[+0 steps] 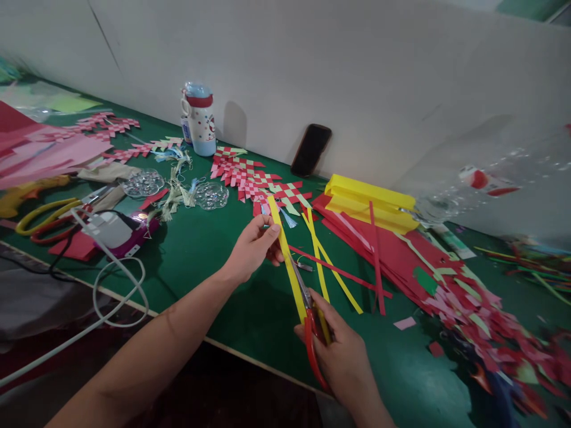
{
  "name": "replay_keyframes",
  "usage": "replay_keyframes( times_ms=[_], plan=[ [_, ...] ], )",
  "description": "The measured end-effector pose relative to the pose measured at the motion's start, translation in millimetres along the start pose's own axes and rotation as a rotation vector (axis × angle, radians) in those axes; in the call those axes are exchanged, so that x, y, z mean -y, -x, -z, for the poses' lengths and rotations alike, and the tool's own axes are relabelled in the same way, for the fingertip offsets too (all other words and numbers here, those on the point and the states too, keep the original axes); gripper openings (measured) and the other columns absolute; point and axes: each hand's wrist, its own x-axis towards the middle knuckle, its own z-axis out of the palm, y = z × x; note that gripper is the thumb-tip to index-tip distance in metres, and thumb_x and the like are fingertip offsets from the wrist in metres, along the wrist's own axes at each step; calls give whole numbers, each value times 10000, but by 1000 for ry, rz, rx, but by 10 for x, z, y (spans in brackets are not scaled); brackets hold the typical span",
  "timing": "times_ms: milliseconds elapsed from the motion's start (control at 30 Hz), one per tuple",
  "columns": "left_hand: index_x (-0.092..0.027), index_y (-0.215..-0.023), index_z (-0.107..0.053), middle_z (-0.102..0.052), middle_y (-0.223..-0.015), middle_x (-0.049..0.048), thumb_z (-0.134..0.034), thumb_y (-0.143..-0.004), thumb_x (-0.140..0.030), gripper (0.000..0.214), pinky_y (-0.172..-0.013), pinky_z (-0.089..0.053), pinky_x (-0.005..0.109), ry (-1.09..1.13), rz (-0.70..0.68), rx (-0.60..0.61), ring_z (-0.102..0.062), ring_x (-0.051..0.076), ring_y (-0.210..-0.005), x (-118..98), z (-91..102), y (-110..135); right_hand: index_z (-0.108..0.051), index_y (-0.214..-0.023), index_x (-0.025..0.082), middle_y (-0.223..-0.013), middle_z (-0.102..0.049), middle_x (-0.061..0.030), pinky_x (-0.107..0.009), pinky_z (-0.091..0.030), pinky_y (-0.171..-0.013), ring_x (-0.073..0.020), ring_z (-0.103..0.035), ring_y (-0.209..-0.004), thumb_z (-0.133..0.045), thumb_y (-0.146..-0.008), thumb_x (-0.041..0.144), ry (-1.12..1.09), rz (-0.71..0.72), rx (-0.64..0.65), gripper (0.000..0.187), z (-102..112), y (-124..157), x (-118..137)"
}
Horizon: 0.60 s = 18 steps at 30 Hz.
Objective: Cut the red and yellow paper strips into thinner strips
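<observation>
My left hand (pixel 255 245) pinches the upper part of a long yellow paper strip (pixel 285 261) above the green table (pixel 214 261). My right hand (pixel 343 351) grips red-handled scissors (pixel 310 324), whose blades lie along the strip's lower half. Two more yellow strips (pixel 330 264) and thin red strips (pixel 339 270) lie just right of the scissors. Woven red, pink and yellow paper pieces (pixel 254 178) lie behind my left hand.
A stack of yellow and red paper (pixel 370 205) and a heap of paper scraps (pixel 473 315) fill the right. A patterned bottle (pixel 199 119) and a dark phone (pixel 311 150) stand by the wall. Yellow scissors (pixel 42 217), a white cable (pixel 116 285) and a glue gun lie left.
</observation>
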Motion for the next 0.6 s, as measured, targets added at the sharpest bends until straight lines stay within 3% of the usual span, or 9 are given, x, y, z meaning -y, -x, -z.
replay_keyframes(
  times_ms=[233,600],
  plan=[
    [-171,-887,-518,-620,-671,-24,-643,-821,-253,163,-491,-511,195,-21,16,82,-617,87,-535,-36,-1,15,-605,-1283,268,-1223,-681,-35,-286,-565,-834,-224,-674,-1048,-666,-738,414,-8,-18,-25,567,19,-2,-8],
    [-171,-877,-524,-625,-660,-24,-658,-801,-284,191,-496,-481,188,8,17,93,-616,87,-541,17,-36,27,-583,-1302,268,-1250,-664,-44,-335,-544,-893,-239,-657,-1079,-658,-742,429,11,-8,-28,587,14,-31,40]
  ],
)
